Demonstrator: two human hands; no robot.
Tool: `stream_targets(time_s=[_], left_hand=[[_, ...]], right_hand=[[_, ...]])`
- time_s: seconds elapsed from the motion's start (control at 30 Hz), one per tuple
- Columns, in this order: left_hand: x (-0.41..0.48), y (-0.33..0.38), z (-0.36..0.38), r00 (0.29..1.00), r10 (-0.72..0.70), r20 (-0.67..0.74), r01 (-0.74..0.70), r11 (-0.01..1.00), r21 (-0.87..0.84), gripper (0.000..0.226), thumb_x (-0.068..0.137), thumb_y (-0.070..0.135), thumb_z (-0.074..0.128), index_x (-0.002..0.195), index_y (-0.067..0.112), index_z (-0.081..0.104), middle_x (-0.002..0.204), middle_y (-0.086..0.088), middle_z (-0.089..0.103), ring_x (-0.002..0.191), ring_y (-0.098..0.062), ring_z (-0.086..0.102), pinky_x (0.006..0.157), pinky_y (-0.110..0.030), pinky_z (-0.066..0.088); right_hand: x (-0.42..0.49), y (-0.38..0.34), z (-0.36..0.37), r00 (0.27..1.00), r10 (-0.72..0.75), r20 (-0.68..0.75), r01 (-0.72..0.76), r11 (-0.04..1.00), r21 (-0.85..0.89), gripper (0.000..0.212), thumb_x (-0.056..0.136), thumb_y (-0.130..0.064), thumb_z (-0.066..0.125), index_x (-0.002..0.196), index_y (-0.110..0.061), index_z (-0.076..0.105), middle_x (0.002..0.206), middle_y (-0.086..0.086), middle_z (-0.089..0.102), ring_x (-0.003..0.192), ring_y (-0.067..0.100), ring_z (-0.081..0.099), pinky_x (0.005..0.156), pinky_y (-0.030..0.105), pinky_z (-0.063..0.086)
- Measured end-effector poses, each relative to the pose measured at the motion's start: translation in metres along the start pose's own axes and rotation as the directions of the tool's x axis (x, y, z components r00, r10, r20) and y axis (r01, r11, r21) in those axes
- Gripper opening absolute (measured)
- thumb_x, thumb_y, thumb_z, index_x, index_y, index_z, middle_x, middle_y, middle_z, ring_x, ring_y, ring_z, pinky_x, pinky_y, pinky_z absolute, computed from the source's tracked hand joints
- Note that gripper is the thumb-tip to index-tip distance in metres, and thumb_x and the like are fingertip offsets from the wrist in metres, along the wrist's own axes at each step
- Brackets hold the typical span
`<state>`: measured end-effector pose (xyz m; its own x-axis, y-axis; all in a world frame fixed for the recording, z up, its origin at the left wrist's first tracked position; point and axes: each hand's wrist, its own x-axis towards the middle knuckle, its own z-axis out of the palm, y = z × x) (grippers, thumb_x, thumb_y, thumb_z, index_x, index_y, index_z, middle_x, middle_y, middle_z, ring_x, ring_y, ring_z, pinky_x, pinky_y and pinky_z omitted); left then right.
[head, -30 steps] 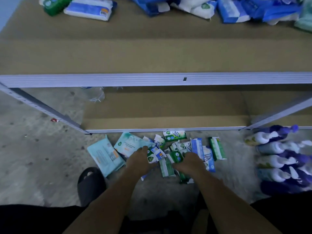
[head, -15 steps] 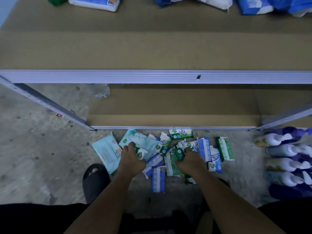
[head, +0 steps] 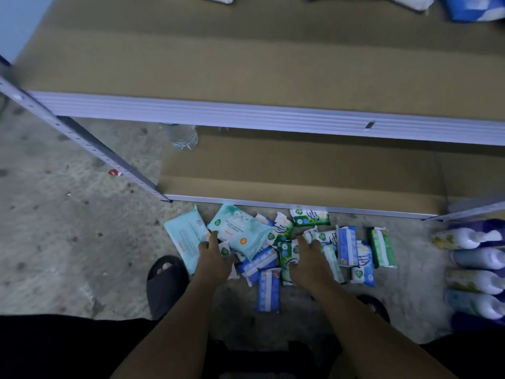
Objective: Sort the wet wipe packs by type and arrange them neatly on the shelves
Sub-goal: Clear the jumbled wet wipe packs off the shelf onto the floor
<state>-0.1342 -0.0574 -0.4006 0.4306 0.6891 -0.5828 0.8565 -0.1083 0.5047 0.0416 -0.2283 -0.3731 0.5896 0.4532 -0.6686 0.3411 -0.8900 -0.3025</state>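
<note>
wipe packs (head: 347, 244) are all in one mixed heap on the floor (head: 68, 214), right up against the front lip of the lower shelf (head: 300, 170), which is at 12 o'clock from the heap. so i'd say sorting this lot has barely begun. left hand (head: 211, 258) is at the heap's 9 o'clock with a fingertip on the edge of the big teal pack (head: 240, 231). its other fingers are curled over some small packs, but i can't tell if it's actually got hold of one. right hand (head: 308, 261) lies mid-heap with fingers stretched flat over the little green and white ones, not closed on anything. what could go wrong: these look like slick floppy sachets lying overlapped, so scooping up a bunch could drag a blue one along with the greens and the types end up mixed on the shelf. the small blue pack (head: 269, 289) out at 6 o'clock is easy to miss or step on, with the sandal (head: 165, 280) at 8 o'clock. bottles (head: 470, 263) lie at 3 o'clock, so a wide sweep that way could set them rolling. light's dim too, so green vs teal is easy to confuse.
</note>
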Motion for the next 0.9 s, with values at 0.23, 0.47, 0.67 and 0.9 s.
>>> stream_targets(time_s=[0.23,0.47,0.67,0.9], left_hand=[[-0.003,0.028,-0.027,0.993,-0.014,-0.116,0.017,1.000,0.023,0.072,0.091,0.033,0.062,0.150,0.017,0.024,0.135,-0.016,0.041,0.114,-0.039,0.053,0.092,-0.051,0.050],[-0.038,0.124,-0.106,0.862,0.138,-0.487,-0.315,0.899,-0.303,0.050,0.090,0.018,0.057,0.139,0.022,0.043,0.127,-0.001,0.050,0.088,-0.010,0.057,0.078,-0.035,0.047],[-0.076,0.186,-0.214,0.635,0.235,-0.736,-0.532,0.824,-0.196,0.013,0.084,0.020,0.049,0.077,0.022,0.060,0.068,0.004,0.061,0.066,-0.018,0.058,0.061,-0.035,0.047],[-0.096,0.246,-0.280,0.518,0.425,-0.743,-0.687,0.723,-0.066,0.010,0.084,0.015,0.054,0.080,0.022,0.060,0.064,0.004,0.057,0.060,-0.013,0.054,0.058,-0.032,0.045]], right_hand=[[-0.003,-0.027,-0.032,0.995,-0.038,-0.093,0.044,0.997,0.063,0.069,0.086,-0.030,0.065,0.149,-0.021,0.039,0.150,0.015,0.034,0.103,0.033,0.063,0.081,0.038,0.054],[-0.054,-0.123,-0.111,0.903,-0.206,-0.378,0.335,0.888,0.315,0.026,0.086,-0.014,0.063,0.110,-0.021,0.069,0.097,-0.003,0.064,0.079,0.010,0.058,0.070,0.017,0.044],[-0.131,-0.195,-0.189,0.595,-0.368,-0.714,0.750,0.574,0.329,0.024,0.083,-0.001,0.062,0.085,-0.021,0.074,0.074,-0.011,0.069,0.066,0.003,0.060,0.065,0.012,0.046],[-0.129,-0.210,-0.277,0.438,-0.386,-0.812,0.819,0.544,0.183,0.033,0.077,0.001,0.064,0.098,-0.022,0.071,0.090,-0.004,0.067,0.077,0.007,0.059,0.071,0.015,0.045]])
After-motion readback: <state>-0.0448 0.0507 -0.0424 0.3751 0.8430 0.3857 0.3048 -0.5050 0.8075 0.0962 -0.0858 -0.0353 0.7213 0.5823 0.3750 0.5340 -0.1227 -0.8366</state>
